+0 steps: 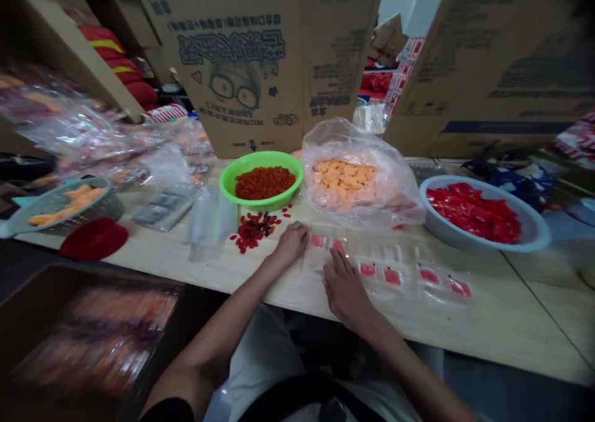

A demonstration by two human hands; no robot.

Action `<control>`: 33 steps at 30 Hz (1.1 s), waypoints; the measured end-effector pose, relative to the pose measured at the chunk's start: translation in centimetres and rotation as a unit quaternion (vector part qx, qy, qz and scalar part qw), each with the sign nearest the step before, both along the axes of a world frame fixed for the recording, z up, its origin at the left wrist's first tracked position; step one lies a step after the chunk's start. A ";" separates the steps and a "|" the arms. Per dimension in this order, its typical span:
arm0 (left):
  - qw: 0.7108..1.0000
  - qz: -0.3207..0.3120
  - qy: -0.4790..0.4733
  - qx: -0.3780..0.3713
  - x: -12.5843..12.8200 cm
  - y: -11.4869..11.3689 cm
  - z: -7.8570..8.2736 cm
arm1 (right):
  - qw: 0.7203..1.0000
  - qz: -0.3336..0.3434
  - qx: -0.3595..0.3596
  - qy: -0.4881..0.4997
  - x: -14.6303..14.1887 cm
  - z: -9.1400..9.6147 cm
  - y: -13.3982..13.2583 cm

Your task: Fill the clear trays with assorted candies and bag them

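My left hand (292,242) rests on the wooden table (465,323) with its fingers curled down at the left end of a row of small clear bags (395,274), each with a red piece inside. My right hand (343,285) lies flat on the same row, fingers stretched toward the second little bag (338,246). A loose pile of small red pieces (253,230) lies just left of my left hand. Whether the left fingers pinch anything is hidden.
A green bowl of dark red bits (263,180), a clear bag of orange pieces (346,177) and a grey bowl of red wrappers (478,211) stand behind the row. A mesh basket (65,205), a red lid (93,239), stacked clear bags (209,220) and cardboard boxes (260,56) surround.
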State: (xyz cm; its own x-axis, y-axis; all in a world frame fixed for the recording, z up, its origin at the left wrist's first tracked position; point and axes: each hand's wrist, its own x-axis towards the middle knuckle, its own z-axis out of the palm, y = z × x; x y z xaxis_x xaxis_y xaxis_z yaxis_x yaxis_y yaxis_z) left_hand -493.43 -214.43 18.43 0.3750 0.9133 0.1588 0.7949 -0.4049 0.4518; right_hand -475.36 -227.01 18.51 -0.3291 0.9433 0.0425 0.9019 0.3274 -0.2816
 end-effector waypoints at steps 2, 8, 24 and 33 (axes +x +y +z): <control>0.996 0.000 0.084 0.001 -0.1 0.0 -0.1 | 1.000 0.007 0.009 -0.009 0.0 -0.4 -0.1; 0.982 0.107 0.156 0.013 -5.1 -0.3 1.1 | 0.997 0.055 0.002 -0.057 -0.6 -0.6 -0.9; 0.967 0.073 0.242 -0.040 -11.6 2.8 2.8 | 0.989 0.112 -0.092 0.009 -1.0 1.4 -2.1; 0.974 0.141 0.163 0.070 -12.1 2.0 3.5 | 0.989 0.124 -0.069 0.045 -0.1 2.8 -2.0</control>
State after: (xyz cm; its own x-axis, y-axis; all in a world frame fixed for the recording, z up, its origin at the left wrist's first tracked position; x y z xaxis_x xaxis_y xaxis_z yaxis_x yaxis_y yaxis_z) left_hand -505.58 -212.39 21.91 0.1633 0.9656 0.2026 0.9756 -0.1886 0.1124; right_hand -475.42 -229.01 21.34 -0.5525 0.8326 -0.0402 0.7673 0.4892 -0.4147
